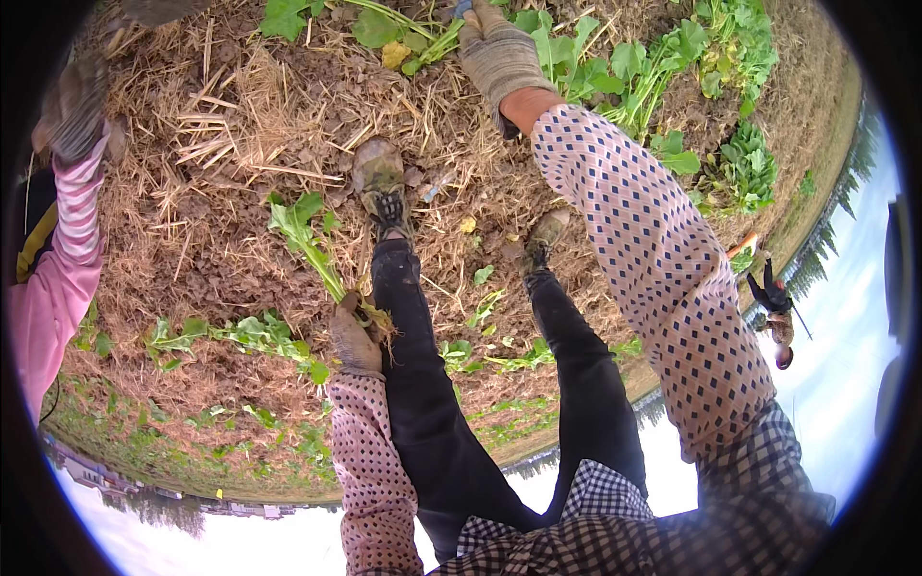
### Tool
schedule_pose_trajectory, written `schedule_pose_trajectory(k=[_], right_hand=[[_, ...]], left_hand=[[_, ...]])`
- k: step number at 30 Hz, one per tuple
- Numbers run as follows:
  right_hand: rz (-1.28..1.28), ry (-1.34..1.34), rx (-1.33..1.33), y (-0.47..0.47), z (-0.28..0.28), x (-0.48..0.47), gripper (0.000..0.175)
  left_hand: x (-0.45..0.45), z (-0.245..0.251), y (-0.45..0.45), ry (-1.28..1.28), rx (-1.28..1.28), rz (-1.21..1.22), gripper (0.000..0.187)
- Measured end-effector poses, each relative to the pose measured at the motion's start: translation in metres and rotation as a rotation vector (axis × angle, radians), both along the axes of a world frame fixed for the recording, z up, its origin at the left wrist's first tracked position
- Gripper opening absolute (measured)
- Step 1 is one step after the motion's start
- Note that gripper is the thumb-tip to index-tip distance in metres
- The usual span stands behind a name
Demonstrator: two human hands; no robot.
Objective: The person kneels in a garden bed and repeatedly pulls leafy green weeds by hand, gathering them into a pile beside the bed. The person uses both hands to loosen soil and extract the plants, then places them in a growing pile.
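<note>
My left hand [356,342], in a knitted work glove, grips the root end of a leafy green seedling [310,241] beside my left shin; its leaves point up the picture and thin roots hang at the glove. My right hand [497,50], in a striped grey knitted glove, reaches to the top edge of the view, where something small and blue shows at the fingertips. Whether those fingers hold it cannot be made out. Green leafy plants [569,61] lie on both sides of the right glove.
Straw [252,101] covers brown soil around my shoes [385,180]. A co-worker's pink sleeve [65,245] and blurred glove are at the left. Piled seedlings [742,54] lie at upper right, with a leafy clump [749,165] below. Another person [778,309] stands farther off. Rows of small plants [266,335] cross behind.
</note>
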State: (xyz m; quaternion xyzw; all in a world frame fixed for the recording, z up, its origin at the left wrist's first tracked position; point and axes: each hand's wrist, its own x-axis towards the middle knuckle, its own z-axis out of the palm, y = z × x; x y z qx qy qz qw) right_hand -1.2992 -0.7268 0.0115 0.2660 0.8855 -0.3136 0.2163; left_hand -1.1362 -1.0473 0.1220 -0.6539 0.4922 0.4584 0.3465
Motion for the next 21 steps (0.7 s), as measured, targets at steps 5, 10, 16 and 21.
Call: schedule_pose_trajectory(k=[5,10,16,21], right_hand=[[-0.024,0.099,0.073,-0.011,0.024,0.041,0.036],[-0.214,0.258,-0.237,-0.018,-0.007,0.048,0.038],[-0.373,0.131,-0.13,-0.012,-0.02,0.039,0.033],[-0.596,0.246,-0.219,-0.029,0.021,0.039,0.029]], left_hand=[[-0.006,0.001,0.006,0.002,-0.021,-0.132,0.025],[0.003,-0.004,0.002,0.031,-0.035,-0.128,0.026],[0.003,-0.001,0.0,0.105,0.008,-0.238,0.019],[-0.011,0.005,-0.001,0.027,0.213,-0.131,0.006]])
